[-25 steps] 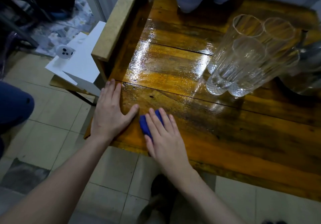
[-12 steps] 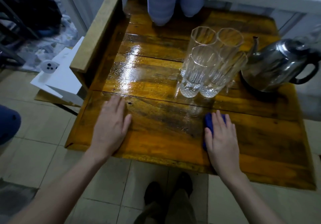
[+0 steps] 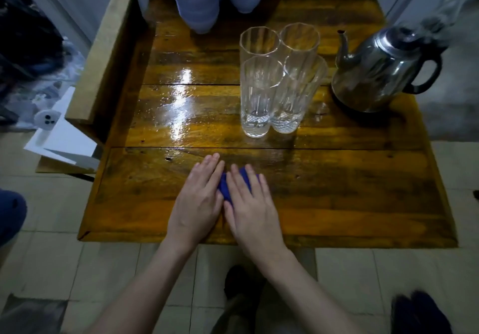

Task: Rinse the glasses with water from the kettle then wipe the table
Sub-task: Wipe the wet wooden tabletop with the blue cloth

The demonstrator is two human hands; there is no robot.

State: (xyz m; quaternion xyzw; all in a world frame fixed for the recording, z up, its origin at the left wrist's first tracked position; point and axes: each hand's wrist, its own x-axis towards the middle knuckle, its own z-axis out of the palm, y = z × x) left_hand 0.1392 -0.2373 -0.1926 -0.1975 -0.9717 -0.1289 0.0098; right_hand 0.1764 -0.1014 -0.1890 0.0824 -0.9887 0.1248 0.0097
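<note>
Nearest the camera, both hands lie flat on the front plank of the wooden worktop (image 3: 337, 204), side by side and touching. The right hand (image 3: 252, 205) presses palm-down on a small blue cloth (image 3: 225, 188); its grip is spread open, the fingers extended over the cloth rather than curled round it, so the cloth is pinned under the palm, not clutched. The left hand (image 3: 198, 201) is equally flat and open, its inner edge against the cloth's left side, with only a strip of blue showing between the two hands. Pressing flat like this probably spreads the load so the cloth drags evenly across the wood, which suits the wiping part of the task.

Beyond the fingertips, the middle planks carry a bright wet sheen (image 3: 178, 105), which suggests water remains to be wiped there. The front plank under the hands looks duller, perhaps already dry, though I cannot be sure.

Further back and to the right stand four tall clear glasses (image 3: 274, 85), upright and clustered so they touch one another, apparently empty. Just beside them to the right sits the steel kettle (image 3: 381, 74), spout towards the glasses, handle facing away. Grouping these at the far right leaves the wet area free for the cloth, which lies well apart from them.
</note>
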